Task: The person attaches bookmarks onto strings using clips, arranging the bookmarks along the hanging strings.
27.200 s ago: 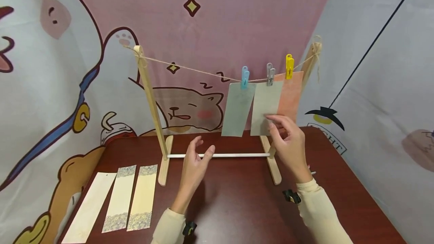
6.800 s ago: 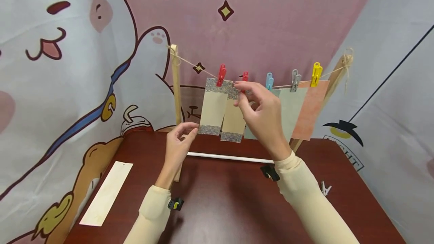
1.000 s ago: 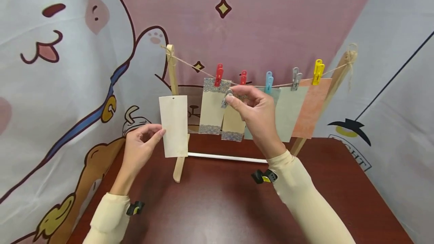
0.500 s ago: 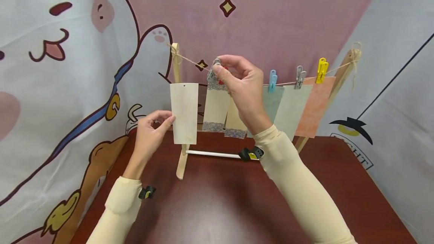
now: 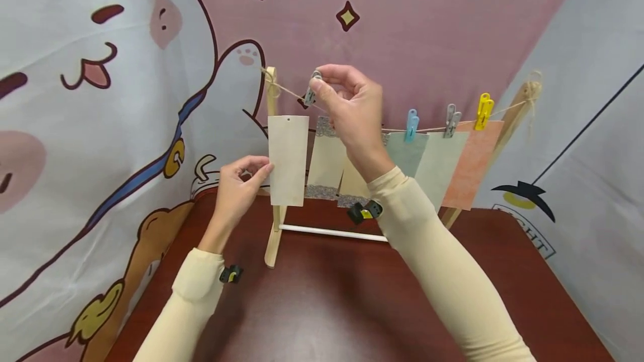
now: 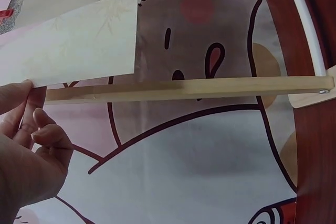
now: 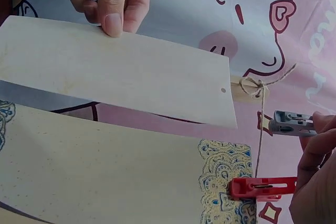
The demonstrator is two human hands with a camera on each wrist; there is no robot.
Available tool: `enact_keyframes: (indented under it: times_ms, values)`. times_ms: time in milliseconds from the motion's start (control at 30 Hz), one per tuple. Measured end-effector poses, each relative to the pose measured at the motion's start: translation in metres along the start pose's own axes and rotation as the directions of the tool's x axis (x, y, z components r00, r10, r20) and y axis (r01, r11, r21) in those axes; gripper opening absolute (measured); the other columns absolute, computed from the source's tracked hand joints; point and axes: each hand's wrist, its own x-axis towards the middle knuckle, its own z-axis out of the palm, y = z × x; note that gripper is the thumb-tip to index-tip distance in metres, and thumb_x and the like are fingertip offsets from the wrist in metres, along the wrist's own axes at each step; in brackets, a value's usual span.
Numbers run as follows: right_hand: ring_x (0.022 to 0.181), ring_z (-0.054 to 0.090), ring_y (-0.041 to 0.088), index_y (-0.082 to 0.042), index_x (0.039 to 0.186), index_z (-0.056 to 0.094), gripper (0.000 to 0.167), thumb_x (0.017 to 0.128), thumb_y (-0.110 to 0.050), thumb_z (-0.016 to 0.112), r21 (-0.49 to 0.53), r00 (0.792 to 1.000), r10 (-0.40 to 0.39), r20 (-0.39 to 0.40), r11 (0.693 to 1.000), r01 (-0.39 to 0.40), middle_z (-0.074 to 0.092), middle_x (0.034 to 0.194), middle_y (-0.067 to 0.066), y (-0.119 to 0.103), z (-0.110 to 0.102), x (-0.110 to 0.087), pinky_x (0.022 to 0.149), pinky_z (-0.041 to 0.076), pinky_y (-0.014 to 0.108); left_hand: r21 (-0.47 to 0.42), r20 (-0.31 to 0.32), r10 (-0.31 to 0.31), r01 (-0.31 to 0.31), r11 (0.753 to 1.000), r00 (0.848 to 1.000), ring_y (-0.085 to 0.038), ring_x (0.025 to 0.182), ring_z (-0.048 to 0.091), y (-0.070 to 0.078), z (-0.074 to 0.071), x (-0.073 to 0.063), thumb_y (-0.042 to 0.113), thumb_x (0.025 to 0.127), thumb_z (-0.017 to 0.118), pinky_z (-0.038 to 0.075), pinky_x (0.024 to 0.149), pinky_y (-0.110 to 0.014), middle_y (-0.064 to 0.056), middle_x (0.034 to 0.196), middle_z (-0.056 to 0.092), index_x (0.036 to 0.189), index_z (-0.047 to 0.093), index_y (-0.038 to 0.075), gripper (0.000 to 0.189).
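My left hand (image 5: 241, 194) pinches the left edge of a plain cream bookmark (image 5: 289, 166) with a small hole near its top. The card hangs upright in front of the rack's left post, its top below the string (image 5: 288, 91). Between thumb and fingers my right hand (image 5: 354, 116) pinches a grey clothespin (image 5: 310, 89), just above that card and close to the string. The right wrist view shows this grey clothespin (image 7: 293, 124) beside the string, apart from the card. Below it a red clothespin (image 7: 262, 188) holds a lace-patterned bookmark (image 7: 105, 166) on the string.
Farther right along the string hang a grey-green card (image 5: 402, 155) under a blue clothespin (image 5: 411, 124), a pale card (image 5: 443, 166) under a grey one, and an orange card (image 5: 475, 166) under a yellow one (image 5: 484, 112). A white rod (image 5: 332, 233) joins the wooden stand's feet (image 5: 273, 247).
Over the last second my right hand has raised the grey clothespin up and left toward the string. My left hand has lifted the cream bookmark up and right. Earlier, that bookmark lay on the table.
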Motion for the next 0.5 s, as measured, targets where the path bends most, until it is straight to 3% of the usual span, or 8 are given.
enact_keyframes:
  times_ms: [267, 500]
  values:
    - [0.083, 0.070, 0.025, -0.001, 0.112, 0.080, 0.015, 0.097, -0.002, 0.083, -0.041, 1.000, 0.020, -0.012, 0.999, -0.021, 0.079, 0.104, 0.010, 0.000, 0.007, 0.006, 0.062, 0.049, 0.025, -0.015, 0.004, 0.006, -0.006, 1.000, 1.000, -0.017, 0.070, 0.051, -0.002, 0.006, 0.007, -0.007, 0.098, 0.077, 0.035, 0.058, -0.021, -0.032, 0.079, 0.063, 0.103, 0.077, -0.014, 0.009]
    - [0.069, 0.062, 0.022, -0.001, 0.113, 0.080, 0.015, 0.099, -0.003, 0.082, -0.068, 0.999, 0.055, -0.003, 0.996, -0.055, 0.079, 0.104, 0.010, -0.001, 0.013, 0.010, 0.052, 0.047, 0.023, -0.011, 0.006, 0.012, -0.012, 1.000, 1.000, -0.025, 0.069, 0.049, -0.002, 0.006, 0.009, -0.007, 0.098, 0.076, 0.032, 0.056, -0.020, -0.036, 0.079, 0.061, 0.103, 0.077, -0.015, 0.010]
